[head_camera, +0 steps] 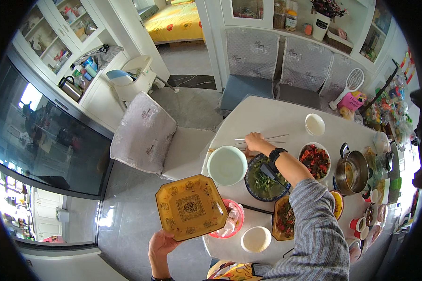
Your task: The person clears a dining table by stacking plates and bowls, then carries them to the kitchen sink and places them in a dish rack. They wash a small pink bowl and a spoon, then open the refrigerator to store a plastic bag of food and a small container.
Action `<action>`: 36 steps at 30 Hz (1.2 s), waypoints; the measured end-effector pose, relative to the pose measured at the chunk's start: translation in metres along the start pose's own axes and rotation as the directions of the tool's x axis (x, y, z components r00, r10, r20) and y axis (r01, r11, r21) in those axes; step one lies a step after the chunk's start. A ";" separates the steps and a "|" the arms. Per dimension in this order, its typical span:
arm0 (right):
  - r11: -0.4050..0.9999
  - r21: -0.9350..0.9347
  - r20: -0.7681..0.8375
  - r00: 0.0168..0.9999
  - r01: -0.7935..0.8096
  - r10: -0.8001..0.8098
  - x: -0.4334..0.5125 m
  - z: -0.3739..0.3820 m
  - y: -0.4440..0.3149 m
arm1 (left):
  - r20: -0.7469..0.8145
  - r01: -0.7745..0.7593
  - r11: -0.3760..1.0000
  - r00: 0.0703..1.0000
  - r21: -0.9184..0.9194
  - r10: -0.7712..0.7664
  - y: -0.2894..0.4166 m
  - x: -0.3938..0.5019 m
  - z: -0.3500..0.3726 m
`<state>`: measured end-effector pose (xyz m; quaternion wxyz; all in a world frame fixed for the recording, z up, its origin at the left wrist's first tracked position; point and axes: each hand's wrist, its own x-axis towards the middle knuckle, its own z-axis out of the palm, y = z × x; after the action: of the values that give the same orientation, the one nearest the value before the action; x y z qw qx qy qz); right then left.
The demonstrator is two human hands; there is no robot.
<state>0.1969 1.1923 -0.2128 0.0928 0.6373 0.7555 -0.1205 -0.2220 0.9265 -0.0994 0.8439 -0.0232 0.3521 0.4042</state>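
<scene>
My left hand (163, 243) grips an amber octagonal plate (191, 208) by its lower edge, with the thumb on top. Dark medallion patterns and a few food specks show on the plate, tilted beside the table's edge. Across the table, my right hand (255, 142) is curled over several thin metal chopsticks (277, 136); its fingertips are hidden, so I cannot tell whether it grips them. Below that forearm sits a blue-rimmed bowl of greens in broth (262, 181) with a dark ladle (269, 172). A pale green bowl (227, 165) stands left of it.
A red-rimmed bin (237, 226) holding crumpled tissues is by the table edge, near a white bowl (256, 239). Around my right arm are a red-pepper dish (314, 161), an amber food dish (284, 219) and a steel pot (351, 172). A covered chair (144, 135) stands left.
</scene>
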 end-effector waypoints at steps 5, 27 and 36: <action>0.994 -0.106 0.025 0.999 0.032 -0.030 -0.003 0.001 0.004 | -0.037 -0.024 0.999 0.999 0.035 0.026 0.000 0.010 0.007; 0.940 0.290 -0.363 0.888 -0.179 0.281 -0.017 -0.068 0.063 | -0.075 -0.085 0.996 0.993 0.040 0.088 0.008 0.003 0.005; -0.661 0.675 0.101 0.846 0.328 0.523 -0.169 -0.076 0.009 | 0.129 -0.066 0.995 0.990 0.079 0.055 0.011 -0.014 0.015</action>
<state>0.2351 1.0578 -0.0913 -0.7032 0.4362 0.0760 -0.5563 -0.2270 0.9295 -0.0767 0.8520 0.0481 0.3149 0.4155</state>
